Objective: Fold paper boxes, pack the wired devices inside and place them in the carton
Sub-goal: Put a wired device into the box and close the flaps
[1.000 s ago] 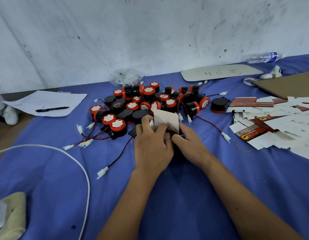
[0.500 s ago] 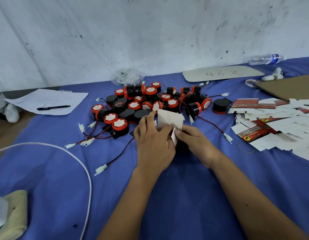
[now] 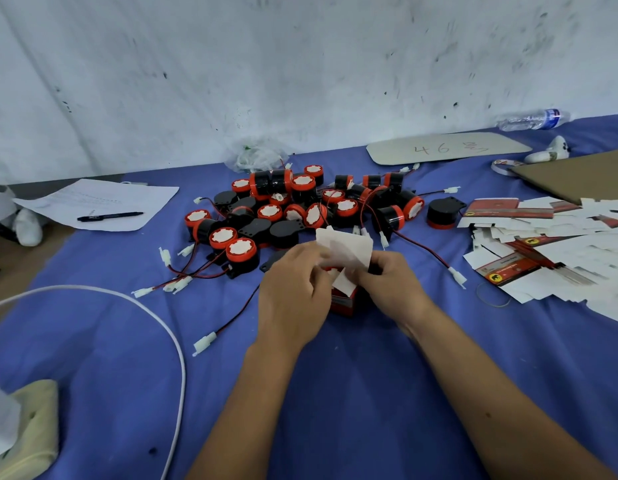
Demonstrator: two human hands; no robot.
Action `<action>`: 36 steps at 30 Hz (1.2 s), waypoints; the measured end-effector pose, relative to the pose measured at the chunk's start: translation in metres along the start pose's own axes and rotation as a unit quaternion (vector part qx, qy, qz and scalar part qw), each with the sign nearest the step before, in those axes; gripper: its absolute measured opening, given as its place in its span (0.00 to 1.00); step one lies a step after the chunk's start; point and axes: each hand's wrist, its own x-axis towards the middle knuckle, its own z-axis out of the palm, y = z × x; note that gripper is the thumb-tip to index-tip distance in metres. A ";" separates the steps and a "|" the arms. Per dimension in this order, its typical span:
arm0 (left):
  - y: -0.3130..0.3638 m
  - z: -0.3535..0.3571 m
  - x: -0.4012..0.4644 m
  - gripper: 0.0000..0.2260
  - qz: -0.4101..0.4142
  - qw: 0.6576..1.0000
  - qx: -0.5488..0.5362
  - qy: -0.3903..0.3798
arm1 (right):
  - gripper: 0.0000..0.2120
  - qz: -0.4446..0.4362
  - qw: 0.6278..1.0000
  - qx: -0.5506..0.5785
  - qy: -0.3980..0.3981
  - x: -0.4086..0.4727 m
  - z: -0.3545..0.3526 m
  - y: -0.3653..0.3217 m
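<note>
The person's left hand (image 3: 293, 299) and right hand (image 3: 392, 289) both held a small red-and-white paper box (image 3: 344, 301) on the blue-covered table (image 3: 335, 393), fingers (image 3: 359, 271) curled, pinching its raised white flap (image 3: 345, 249). Just behind lay a pile of black-and-orange round wired devices (image 3: 300, 209); flat unfolded boxes (image 3: 550, 251) lay to the right

A small packing workshop: heaped wired devices (image 3: 300, 209), flat box blanks (image 3: 557, 251), scuffed white wall (image 3: 300, 64).

a small red paper box (image 3: 343, 301) stands on the desk, white flaps raised; black-and-orange wired devices (image 3: 302, 209) lie heaped behind it.
</note>
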 end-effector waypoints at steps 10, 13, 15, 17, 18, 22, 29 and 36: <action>0.002 0.008 -0.004 0.10 -0.065 0.991 -0.039 0.113 | 0.15 -0.085 0.993 -0.061 0.058 0.004 -0.006 0.003; -0.002 0.015 -0.006 0.05 -0.038 0.996 -0.027 0.076 | 0.19 -0.087 0.996 -0.011 0.035 0.005 -0.005 0.000; -0.002 0.021 -0.008 0.03 -0.030 0.998 -0.031 0.041 | 0.18 -0.107 0.994 -0.007 0.025 0.004 -0.003 0.000; -0.003 0.025 -0.008 0.05 -0.044 0.997 -0.052 0.035 | 0.16 -0.130 0.991 -0.026 0.023 0.003 -0.002 0.001; -0.004 0.025 -0.008 0.07 -0.058 0.995 -0.071 0.039 | 0.15 -0.133 0.990 -0.028 0.024 0.003 -0.001 0.001; -0.005 0.021 -0.007 0.10 -0.120 0.977 -0.169 0.055 | 0.15 -0.135 0.990 -0.039 0.022 0.003 -0.004 0.002; -0.011 0.014 -0.001 0.16 -0.101 0.984 -0.145 0.006 | 0.11 -0.192 0.974 -0.115 0.037 0.007 -0.007 0.000; -0.003 0.022 -0.006 0.17 -0.150 0.966 -0.199 0.062 | 0.16 -0.253 0.951 -0.173 -0.037 0.007 -0.015 -0.012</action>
